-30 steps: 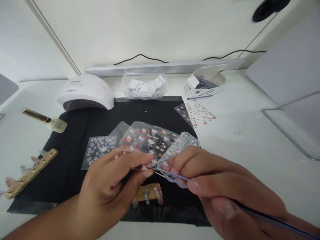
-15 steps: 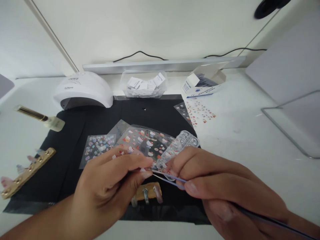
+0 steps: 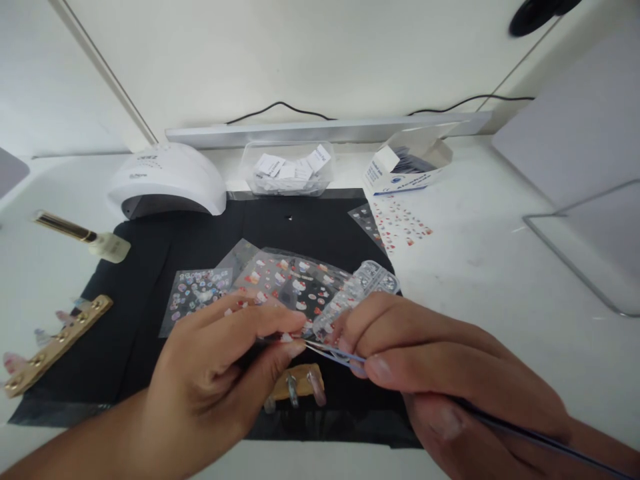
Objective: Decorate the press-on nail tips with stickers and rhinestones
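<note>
My left hand (image 3: 215,373) is closed, pinching the edge of a clear nail sticker sheet (image 3: 286,338) between thumb and index finger. Fingers wrapped round a pair of purple-blue tweezers (image 3: 345,355), my right hand (image 3: 450,373) brings their tips up to my left fingertips at that edge. Whether the tips grip a sticker is too small to see. Behind my hands lie more character sticker sheets (image 3: 305,283) and a clear compartment case (image 3: 367,283) of small gems. Below the fingertips, a wooden stand (image 3: 303,380) carries several decorated nail tips.
A black mat (image 3: 320,230) covers the table's middle. Around it are a white nail lamp (image 3: 170,177), a polish bottle (image 3: 110,247), another nail-tip stand (image 3: 63,343), a plastic tub (image 3: 287,177) of white packets and an alcohol pad box (image 3: 407,163). Another sticker sheet (image 3: 400,223) lies at right.
My right hand and the tweezers have shifted very slightly left, and the tweezer arms look a little closer together. My left hand stays in place.
</note>
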{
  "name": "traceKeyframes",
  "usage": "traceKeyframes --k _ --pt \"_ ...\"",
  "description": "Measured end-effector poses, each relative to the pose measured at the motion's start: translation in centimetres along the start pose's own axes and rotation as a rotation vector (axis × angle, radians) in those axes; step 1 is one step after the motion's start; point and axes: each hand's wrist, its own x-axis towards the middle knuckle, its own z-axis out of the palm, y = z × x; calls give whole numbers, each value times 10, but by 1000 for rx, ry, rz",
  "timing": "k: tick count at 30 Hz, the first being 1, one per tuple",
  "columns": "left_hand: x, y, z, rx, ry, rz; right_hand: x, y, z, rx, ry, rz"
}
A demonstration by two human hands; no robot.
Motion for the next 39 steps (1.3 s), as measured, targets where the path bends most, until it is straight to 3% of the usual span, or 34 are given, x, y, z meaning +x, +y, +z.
traceKeyframes --k 4,12,16,20,25,29,31,34,37,39 --pt "0 0 0 -9 -5 -6 -1 2 1 -10 1 -21" --pt "4 1 1 -26 30 -40 -5 12 11 46 125 -65" --pt "4 -3 -1 -32 49 -102 -6 13 12 132 184 6" --pt "13 -19 -7 -3 70 -229 -5 19 5 204 211 63" --pt "26 -47 -21 122 -155 -344 -4 31 -9 217 18 176" --pt "27 -43 -34 682 -162 -334 2 32 -11 174 -180 128" --pt "27 -32 -39 799 -139 -294 5 31 -8 137 -261 90" --pt "26 -16 -42 627 -216 -145 9 29 -4 109 -305 84" --pt "21 -7 -38 383 -485 33 10 29 -1 107 -320 103" --pt "16 -4 -33 337 -622 64 11 30 0 104 -324 113"
